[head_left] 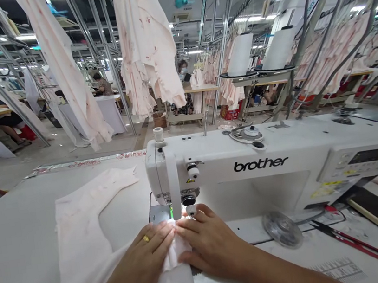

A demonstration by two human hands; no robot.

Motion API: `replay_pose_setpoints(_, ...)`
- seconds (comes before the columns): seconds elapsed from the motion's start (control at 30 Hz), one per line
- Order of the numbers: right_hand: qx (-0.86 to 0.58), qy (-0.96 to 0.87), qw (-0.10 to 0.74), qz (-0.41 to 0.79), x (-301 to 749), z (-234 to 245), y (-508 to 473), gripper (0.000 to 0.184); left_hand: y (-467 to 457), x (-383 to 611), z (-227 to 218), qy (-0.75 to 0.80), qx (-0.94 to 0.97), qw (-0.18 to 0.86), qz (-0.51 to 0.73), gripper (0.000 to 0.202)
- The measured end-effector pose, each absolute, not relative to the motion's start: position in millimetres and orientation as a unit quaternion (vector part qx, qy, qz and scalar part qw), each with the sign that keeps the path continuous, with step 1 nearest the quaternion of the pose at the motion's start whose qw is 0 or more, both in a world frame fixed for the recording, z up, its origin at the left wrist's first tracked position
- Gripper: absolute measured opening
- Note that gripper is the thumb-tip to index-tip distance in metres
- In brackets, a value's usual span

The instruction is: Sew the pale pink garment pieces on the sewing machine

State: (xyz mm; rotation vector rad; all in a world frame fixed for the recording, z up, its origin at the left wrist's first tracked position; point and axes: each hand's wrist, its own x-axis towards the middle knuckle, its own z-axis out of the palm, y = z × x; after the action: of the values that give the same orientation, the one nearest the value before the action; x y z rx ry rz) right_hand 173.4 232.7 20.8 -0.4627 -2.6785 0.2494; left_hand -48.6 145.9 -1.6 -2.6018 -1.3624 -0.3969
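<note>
A pale pink fabric piece lies on the white table and runs under the needle of a white Brother sewing machine. My left hand, with a gold ring, lies flat on the fabric, fingers stretched toward the presser foot. My right hand also rests flat on the fabric just right of the needle, its fingertips meeting those of the left. Both hands press the cloth down close in front of the needle.
Red-handled snips and a clear round disc lie on the table to the right. A printed ruler marks the front edge. Pink garments hang overhead. Other workers sit at tables behind. Two thread cones stand behind the machine.
</note>
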Motion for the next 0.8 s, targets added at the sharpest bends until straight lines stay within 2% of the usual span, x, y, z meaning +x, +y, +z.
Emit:
replay_pose_setpoints(0.13,-0.180,-0.959,0.194,0.099,172.5,21.8,233.9,0.036,154.2,-60.9,10.3,-0.447,-0.888,0.043,-0.102,0.068)
replay_pose_setpoints(0.27,-0.200,-0.956,0.180,0.120,171.8,22.1,233.5,0.041,157.4,-61.8,15.9,-0.442,-0.890,0.036,-0.102,0.073)
replay_pose_setpoints(0.37,-0.209,-0.955,0.170,0.123,170.0,22.2,234.2,0.038,159.5,-59.5,13.9,-0.451,-0.885,0.031,-0.115,0.074)
replay_pose_setpoints(0.57,-0.238,-0.951,0.162,0.114,168.7,24.8,237.8,0.029,164.7,-59.5,13.8,-0.474,-0.871,0.027,-0.128,0.069)
replay_pose_setpoints(0.67,-0.199,-0.959,0.180,0.096,172.1,24.9,238.5,0.030,166.0,-61.6,13.2,-0.475,-0.871,0.013,-0.123,0.065)
replay_pose_setpoints(0.8,-0.151,-0.971,0.176,0.067,175.2,27.5,238.3,0.021,169.3,-66.0,13.2,-0.466,-0.874,-0.006,-0.136,0.056)
